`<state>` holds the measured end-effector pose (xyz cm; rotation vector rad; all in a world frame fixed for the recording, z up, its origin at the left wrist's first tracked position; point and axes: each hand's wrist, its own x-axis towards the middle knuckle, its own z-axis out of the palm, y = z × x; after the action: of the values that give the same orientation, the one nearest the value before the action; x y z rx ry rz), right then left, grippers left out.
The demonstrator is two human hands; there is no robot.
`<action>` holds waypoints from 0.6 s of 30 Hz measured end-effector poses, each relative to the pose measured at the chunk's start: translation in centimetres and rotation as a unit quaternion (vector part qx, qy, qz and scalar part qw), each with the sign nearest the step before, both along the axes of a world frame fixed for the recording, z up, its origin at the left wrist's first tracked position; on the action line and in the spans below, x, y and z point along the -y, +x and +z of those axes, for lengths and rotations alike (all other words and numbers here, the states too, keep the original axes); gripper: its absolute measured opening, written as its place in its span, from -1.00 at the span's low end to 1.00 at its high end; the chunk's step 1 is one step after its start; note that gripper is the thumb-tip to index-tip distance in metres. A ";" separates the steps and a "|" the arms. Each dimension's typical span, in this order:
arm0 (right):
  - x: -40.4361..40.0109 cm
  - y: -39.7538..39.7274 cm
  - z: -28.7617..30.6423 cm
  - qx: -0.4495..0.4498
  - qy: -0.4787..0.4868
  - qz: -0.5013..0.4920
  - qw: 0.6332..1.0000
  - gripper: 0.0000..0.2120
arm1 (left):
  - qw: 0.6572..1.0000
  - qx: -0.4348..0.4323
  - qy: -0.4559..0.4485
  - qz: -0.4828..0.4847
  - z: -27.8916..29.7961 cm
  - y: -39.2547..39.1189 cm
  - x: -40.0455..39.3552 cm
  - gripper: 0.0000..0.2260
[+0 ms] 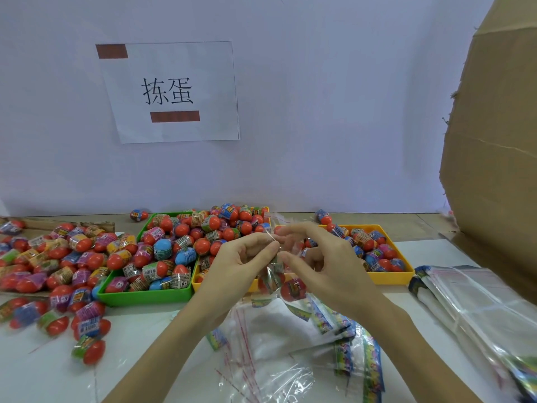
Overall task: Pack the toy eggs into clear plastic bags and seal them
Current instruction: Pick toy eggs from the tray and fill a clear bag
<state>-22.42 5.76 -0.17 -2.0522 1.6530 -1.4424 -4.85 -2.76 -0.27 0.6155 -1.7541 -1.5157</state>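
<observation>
Head: egg-filled green tray (145,296) behind hands (279,257).

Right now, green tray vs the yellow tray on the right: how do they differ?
The green tray is heaped well above its rim with toy eggs, while the right yellow tray holds a lower layer, its front wall bare. The green tray's eggs include several all-blue ones; in the yellow tray I see red-tipped wrapped eggs only. The right hand overlaps the yellow tray's left end; the green tray is unobstructed. Both are shallow rectangular trays on the table.
</observation>
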 end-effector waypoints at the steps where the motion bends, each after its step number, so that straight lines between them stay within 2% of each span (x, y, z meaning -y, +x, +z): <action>1: 0.0 0.0 0.0 -0.001 0.003 0.004 1.000 -0.69 | 1.000 0.000 0.000 -0.001 0.0 0.0 0.0 -0.82; 5: 0.0 0.0 0.0 0.018 0.033 0.027 0.999 -0.58 | 1.000 -0.005 -0.006 0.007 -0.1 0.0 0.1 -0.82; 9: 0.0 0.8 -0.3 0.013 0.048 0.060 0.997 -0.57 | 1.000 -0.016 -0.006 0.023 -0.1 0.0 0.3 -0.83; 13: 0.3 0.6 -0.4 0.002 0.037 0.014 0.999 -0.51 | 0.998 -0.020 0.004 0.053 -0.4 0.3 0.9 -0.82; 18: 0.5 0.6 -0.4 0.017 -0.009 -0.001 1.000 -0.51 | 1.000 0.020 0.018 -0.016 -0.2 0.3 1.0 -0.71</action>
<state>-21.79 5.29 -0.60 -2.0235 1.6352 -1.4892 -4.51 -3.73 -0.44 0.6426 -1.7770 -1.5688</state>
